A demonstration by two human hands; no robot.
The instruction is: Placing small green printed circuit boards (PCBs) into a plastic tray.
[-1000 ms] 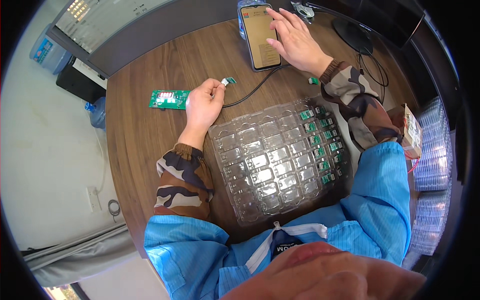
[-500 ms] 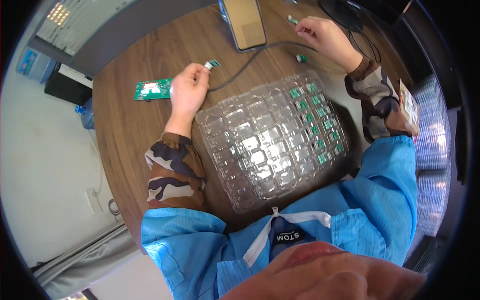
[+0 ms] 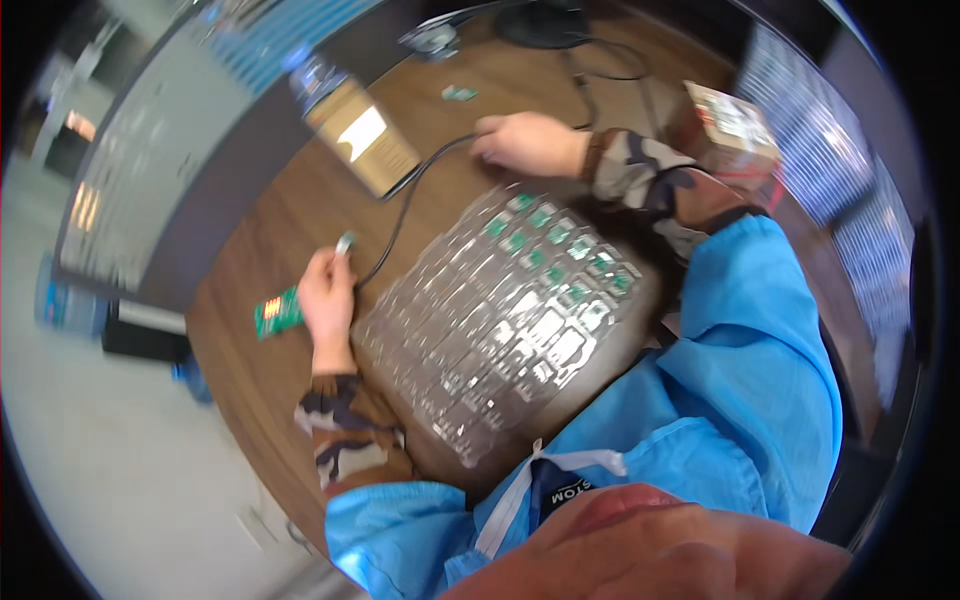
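Note:
My left hand (image 3: 325, 292) has its thumb and fingers pinched on a small circuit module (image 3: 345, 243) with a pale connector. It is beside the green circuit board (image 3: 279, 313), partly behind the hand. My right hand (image 3: 530, 142) is farther out on the desk, its fingers curled together and blurred, over the black cable (image 3: 437, 157). Anything under its fingertips is hidden. Beyond it lie small green-and-white pieces (image 3: 458, 94). A clear plastic tray (image 3: 420, 320) lies tilted between my forearms, with several small green modules (image 3: 558, 233) in the pockets of its far right part.
A tan-fronted upright slab (image 3: 375, 150) stands at the far side, a blue-capped bottle (image 3: 310, 75) behind it. A dark round base (image 3: 542, 22) and loose cords are at the back. A small carton (image 3: 735, 135) and stacked clear trays (image 3: 800, 100) stand to the right.
The whole view has turned and blurred. My right hand has come back from the farther small piece to where a nearer green piece lay. My left hand still pinches its module.

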